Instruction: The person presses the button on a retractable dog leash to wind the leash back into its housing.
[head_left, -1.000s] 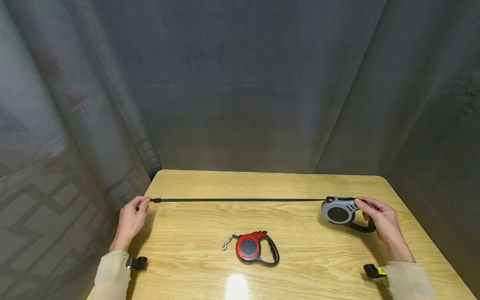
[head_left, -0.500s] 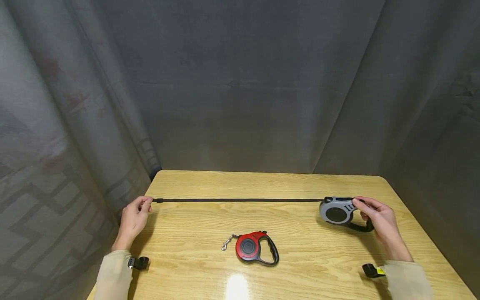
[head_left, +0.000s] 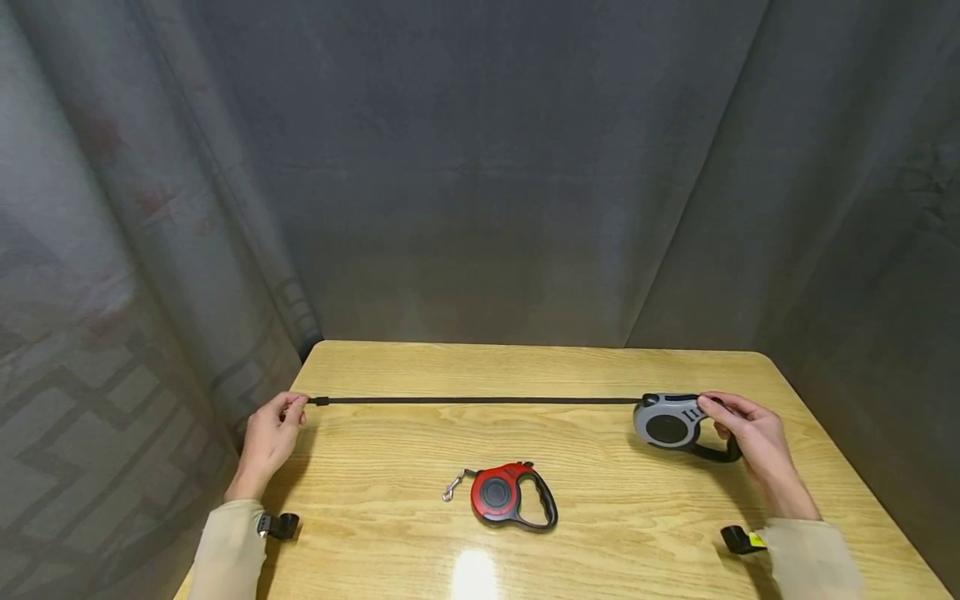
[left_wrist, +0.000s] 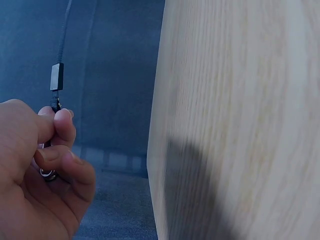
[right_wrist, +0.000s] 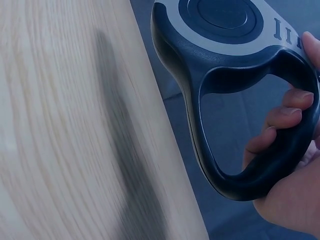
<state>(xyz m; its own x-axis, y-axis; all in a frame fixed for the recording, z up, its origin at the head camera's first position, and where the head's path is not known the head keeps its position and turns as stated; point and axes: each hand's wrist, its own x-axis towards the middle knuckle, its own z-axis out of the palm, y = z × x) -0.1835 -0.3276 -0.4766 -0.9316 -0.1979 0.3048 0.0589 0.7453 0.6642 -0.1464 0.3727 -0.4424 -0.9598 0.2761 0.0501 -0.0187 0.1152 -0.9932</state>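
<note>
Behind and around everything hangs a grey curtain, closing off the far and side edges of the wooden tabletop. Across the far part of the tabletop a black strap runs taut and straight from near the left edge to near the right edge, held just above the wood as far as the head view shows. At its right end sits the grey leash reel, and the right hand is clamped on it: the fingers curl through the dark handle loop while the thumb lies on top by the buttons. At its left end the left hand pinches the strap's tip just past a small black stopper, thumb and fingers pressed together on it, with what looks like a metal clip tucked under the curled fingers. Near the front edge, about midway between the hands, a red leash reel lies flat and untouched, its strap wound in and its little silver clip poking out to the left. With the strap under spring tension, a slip of that light pinch would probably let the tip whip back toward the reel and the right hand; a thumb shifting on the buttons could release the lock with the same result.
</note>
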